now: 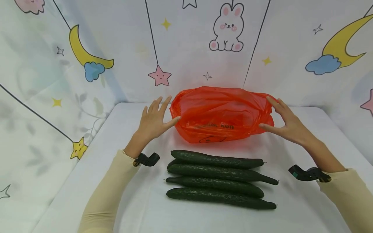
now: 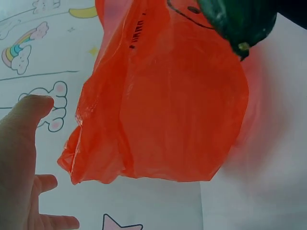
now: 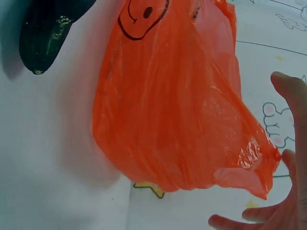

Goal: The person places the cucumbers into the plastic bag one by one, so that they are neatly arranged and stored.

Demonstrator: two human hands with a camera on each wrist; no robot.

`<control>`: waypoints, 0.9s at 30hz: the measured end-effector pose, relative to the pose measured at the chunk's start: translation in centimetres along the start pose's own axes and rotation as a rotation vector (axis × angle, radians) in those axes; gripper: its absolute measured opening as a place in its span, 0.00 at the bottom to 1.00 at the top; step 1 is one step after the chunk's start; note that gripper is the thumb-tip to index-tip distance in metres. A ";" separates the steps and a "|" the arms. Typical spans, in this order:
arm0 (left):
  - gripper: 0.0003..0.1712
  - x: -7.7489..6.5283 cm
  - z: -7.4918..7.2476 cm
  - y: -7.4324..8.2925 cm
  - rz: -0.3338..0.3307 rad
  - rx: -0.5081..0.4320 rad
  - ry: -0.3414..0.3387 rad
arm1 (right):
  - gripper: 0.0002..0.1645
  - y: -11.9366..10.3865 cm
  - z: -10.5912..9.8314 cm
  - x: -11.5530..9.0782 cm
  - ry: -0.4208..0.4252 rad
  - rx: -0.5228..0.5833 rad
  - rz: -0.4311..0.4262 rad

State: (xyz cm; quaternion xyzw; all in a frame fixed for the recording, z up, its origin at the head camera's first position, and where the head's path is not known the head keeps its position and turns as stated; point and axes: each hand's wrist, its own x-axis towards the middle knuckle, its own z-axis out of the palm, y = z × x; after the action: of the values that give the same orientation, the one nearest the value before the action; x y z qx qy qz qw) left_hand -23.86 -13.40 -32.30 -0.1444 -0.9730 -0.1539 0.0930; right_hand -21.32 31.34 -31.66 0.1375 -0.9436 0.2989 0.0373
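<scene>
A red plastic bag with dark printing stands puffed up at the back of the table. In front of it lie several long dark green cucumbers, roughly side by side. My left hand is spread beside the bag's left end, and my right hand beside its right end, with fingers apart and nothing held. Whether the fingertips touch the plastic, I cannot tell. Both wrist views show the bag close up, with a cucumber end near the top.
A white-covered table carries everything. Behind it and along the left hangs a pale cloth backdrop printed with moons, stars and a rabbit. Black wrist cameras stick out inward from both wrists.
</scene>
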 end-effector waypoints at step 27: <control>0.36 -3.9 2.0 2.7 0.196 -0.056 0.222 | 0.40 0.5 2.5 -0.1 0.038 0.112 -0.163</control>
State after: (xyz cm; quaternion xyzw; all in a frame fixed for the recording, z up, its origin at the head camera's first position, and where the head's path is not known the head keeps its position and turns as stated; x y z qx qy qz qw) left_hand -19.68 -11.26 -34.32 -0.2236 -0.9333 -0.1862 0.2105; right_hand -21.37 30.35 -33.99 0.2097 -0.9103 0.3496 0.0717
